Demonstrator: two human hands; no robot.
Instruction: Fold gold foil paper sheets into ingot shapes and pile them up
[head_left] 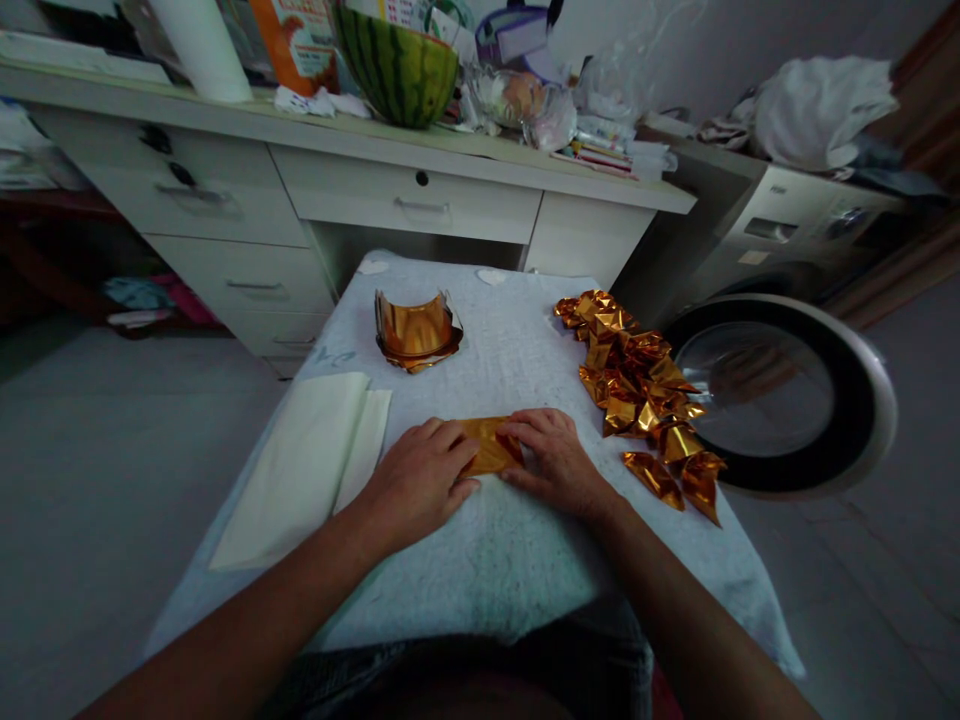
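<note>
Jeans [619,655] at the near edge, light cloth [480,570] just beyond. Gold strip [489,447] lies on the cloth between both hands, about mid-surface.

Grip: left hand [420,470] has the strip's left end, fingers over it, thumb by the near edge. Right hand [559,460] has the right end, fingers and thumb close together, gap narrow. Can't tell how much foil is tucked under either hand.

Around it: white paper [292,470] left, curved gold sheets [416,328] beyond the left hand, heap of folded gold pieces [637,375] to the right, apart from the right hand.

Looks like a fold/press step. My take: pin one end with light, flat fingers, line up the long edges before creasing, then run a thumb outward from the middle. Foil likely keeps every dent, so don't squeeze hard or re-crease. Even pull at both ends; uneven pull could skew or tear it.
</note>
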